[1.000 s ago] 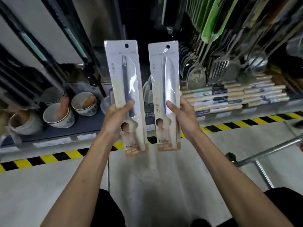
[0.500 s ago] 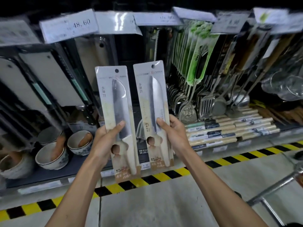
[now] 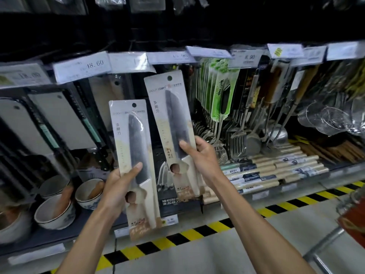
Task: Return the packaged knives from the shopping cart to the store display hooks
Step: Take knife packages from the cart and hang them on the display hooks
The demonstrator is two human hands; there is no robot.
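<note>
Your left hand (image 3: 118, 186) is gripping one knife pack (image 3: 126, 127), thumb curled across its front, below and right of the 18.60 price tag (image 3: 83, 66); your right hand (image 3: 203, 157) is pinching the second knife pack (image 3: 169, 107), holding it higher and further right of that tag

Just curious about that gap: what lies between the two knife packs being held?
In the head view, only a dark product box standing behind shows through the gap between the left knife pack and the right knife pack.
</note>
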